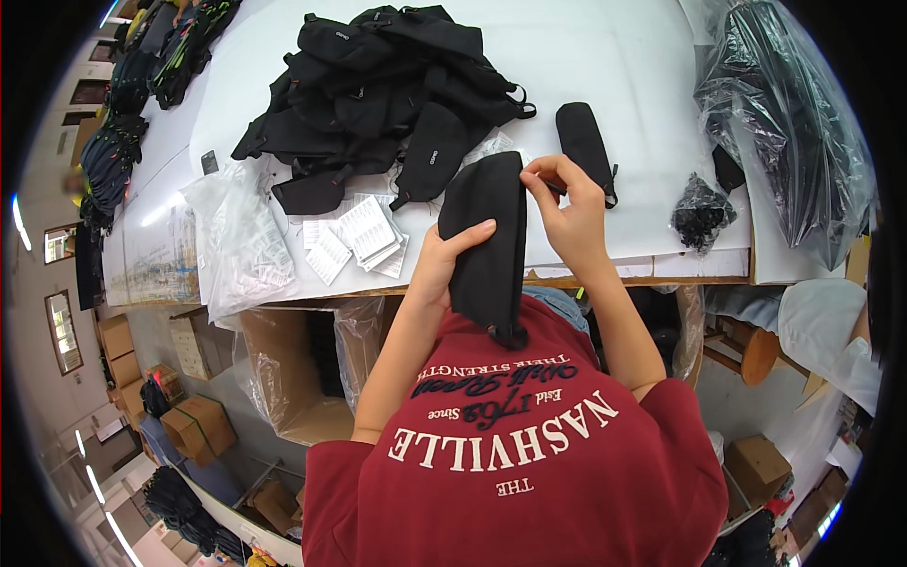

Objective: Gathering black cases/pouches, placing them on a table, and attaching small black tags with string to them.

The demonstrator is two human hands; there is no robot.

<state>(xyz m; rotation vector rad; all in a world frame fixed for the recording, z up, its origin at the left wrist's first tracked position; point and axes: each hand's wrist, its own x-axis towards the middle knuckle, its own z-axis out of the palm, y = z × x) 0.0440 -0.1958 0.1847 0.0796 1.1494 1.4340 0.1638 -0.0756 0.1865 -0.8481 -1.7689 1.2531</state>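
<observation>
A slim black fabric pouch (486, 222) is held up over the table's front edge, its long side running nearly upright. My left hand (440, 257) is closed around its left side, thumb lying across the front. At the pouch's upper right edge, my right hand (573, 200) pinches with thumb and forefinger. A small dark piece shows by those fingers; I cannot make out what it is. Behind lies a big heap of similar black pouches (368, 99). Another pouch (584, 142) rests alone on the table, just beyond my right hand.
White printed tags (364, 232) lie on the white tabletop (652, 66), beside a clear plastic bag (241, 241) of tags. To the right are a small bag of black bits (702, 214) and a large plastic-wrapped dark bundle (779, 113). An open cardboard box (288, 364) stands below.
</observation>
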